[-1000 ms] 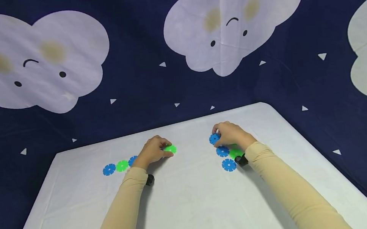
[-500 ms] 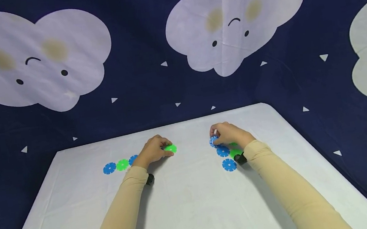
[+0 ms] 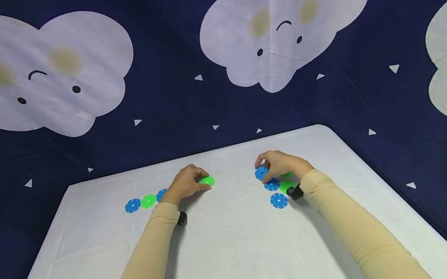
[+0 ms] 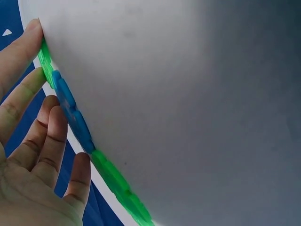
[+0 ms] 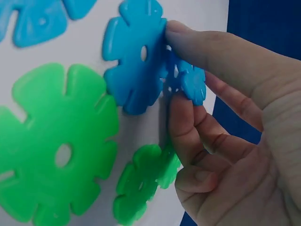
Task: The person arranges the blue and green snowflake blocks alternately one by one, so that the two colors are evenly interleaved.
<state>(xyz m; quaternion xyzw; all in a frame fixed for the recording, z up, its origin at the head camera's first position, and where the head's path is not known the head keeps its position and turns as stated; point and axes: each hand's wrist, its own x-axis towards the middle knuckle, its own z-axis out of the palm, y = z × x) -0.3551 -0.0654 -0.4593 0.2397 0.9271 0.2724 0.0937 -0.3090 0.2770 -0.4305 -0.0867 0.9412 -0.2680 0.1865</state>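
Observation:
My left hand (image 3: 187, 182) pinches a green notched interlocking disc (image 3: 207, 181) between thumb and forefinger. In the left wrist view that green disc (image 4: 45, 63) ends a row, with a blue disc (image 4: 73, 113) and another green disc (image 4: 120, 186) following along the white surface. My right hand (image 3: 283, 164) grips a blue interlocking disc (image 3: 261, 172); the right wrist view shows this disc (image 5: 194, 82) between thumb and fingers. Close by its thumb lies a second blue disc (image 5: 136, 56). Green discs (image 3: 287, 187) lie under the right wrist, partly hidden.
A white-topped table (image 3: 237, 249) spreads beneath both forearms. At the left, a blue disc (image 3: 133, 205), a green disc (image 3: 148, 201) and a partly covered blue disc (image 3: 162, 195) form a row. One blue disc (image 3: 279, 200) lies in front of the right group. Dark cloud-print cloth (image 3: 175, 117) surrounds the table.
The right hand, with its blue disc, has shifted slightly toward the nearer blue disc, and the held disc has turned a little. The left hand stays in place.

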